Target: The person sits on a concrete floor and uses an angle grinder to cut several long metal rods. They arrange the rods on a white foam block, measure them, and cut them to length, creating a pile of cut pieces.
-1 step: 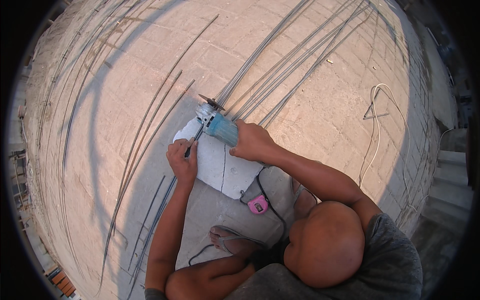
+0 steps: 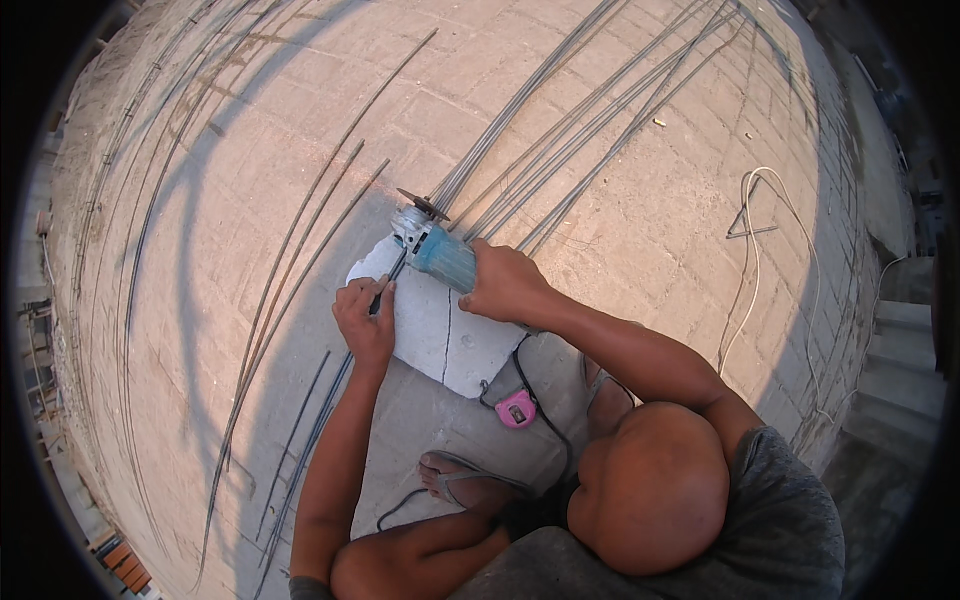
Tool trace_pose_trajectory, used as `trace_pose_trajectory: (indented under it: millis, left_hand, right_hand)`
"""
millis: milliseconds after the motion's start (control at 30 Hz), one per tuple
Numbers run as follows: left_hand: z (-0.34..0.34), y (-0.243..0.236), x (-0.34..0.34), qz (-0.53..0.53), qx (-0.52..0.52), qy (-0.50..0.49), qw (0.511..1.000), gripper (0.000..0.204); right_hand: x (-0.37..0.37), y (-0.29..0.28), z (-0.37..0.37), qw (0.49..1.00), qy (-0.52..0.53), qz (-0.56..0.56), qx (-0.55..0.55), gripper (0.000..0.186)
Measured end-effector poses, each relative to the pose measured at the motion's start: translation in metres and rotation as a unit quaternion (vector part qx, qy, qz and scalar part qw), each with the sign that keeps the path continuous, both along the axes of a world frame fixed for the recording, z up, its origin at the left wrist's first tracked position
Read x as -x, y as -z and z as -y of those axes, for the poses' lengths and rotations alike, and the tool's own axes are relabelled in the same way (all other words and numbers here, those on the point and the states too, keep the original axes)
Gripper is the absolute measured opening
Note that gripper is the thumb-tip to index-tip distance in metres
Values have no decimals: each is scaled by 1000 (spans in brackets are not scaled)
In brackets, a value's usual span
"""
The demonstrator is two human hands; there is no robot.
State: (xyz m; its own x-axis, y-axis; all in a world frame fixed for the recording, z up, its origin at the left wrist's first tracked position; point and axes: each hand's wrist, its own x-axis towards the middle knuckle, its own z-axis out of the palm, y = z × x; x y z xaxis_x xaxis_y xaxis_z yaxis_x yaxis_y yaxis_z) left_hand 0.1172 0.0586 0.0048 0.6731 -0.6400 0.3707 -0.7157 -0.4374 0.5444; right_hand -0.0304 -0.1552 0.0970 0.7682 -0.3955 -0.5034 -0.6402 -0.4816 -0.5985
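Observation:
My right hand (image 2: 508, 284) is wrapped round the rear of a teal angle grinder (image 2: 446, 257). The grinder's dark cutting disc (image 2: 423, 205) points away from me, at the near ends of a bundle of thin steel rods (image 2: 480, 150). My left hand (image 2: 364, 312) is closed round dark steel rods (image 2: 397, 268), which run up beneath the grinder's head. Both hands are over a cracked pale slab (image 2: 425, 335) on the ground. Whether the disc touches a rod or spins, I cannot tell.
By the slab's near edge lies a pink tape measure (image 2: 516, 409), with a black cord (image 2: 545, 415) beside it. Long rods (image 2: 300, 230) stretch along the left. On the right, a white cable (image 2: 757, 260) loops over the brick paving near a bent rod piece (image 2: 752, 233).

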Motion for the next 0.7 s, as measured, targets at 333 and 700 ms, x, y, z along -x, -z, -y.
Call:
trace_pose_trajectory:
  millis: [333, 700]
  left_hand:
    - [0, 0, 1, 4, -2, -5, 1000, 16]
    - [0, 3, 1, 7, 20, 0, 1000, 14]
  right_hand:
    - [-8, 5, 0, 1000, -7, 13, 10, 66]
    - [-5, 7, -1, 1000, -3, 6, 8, 72]
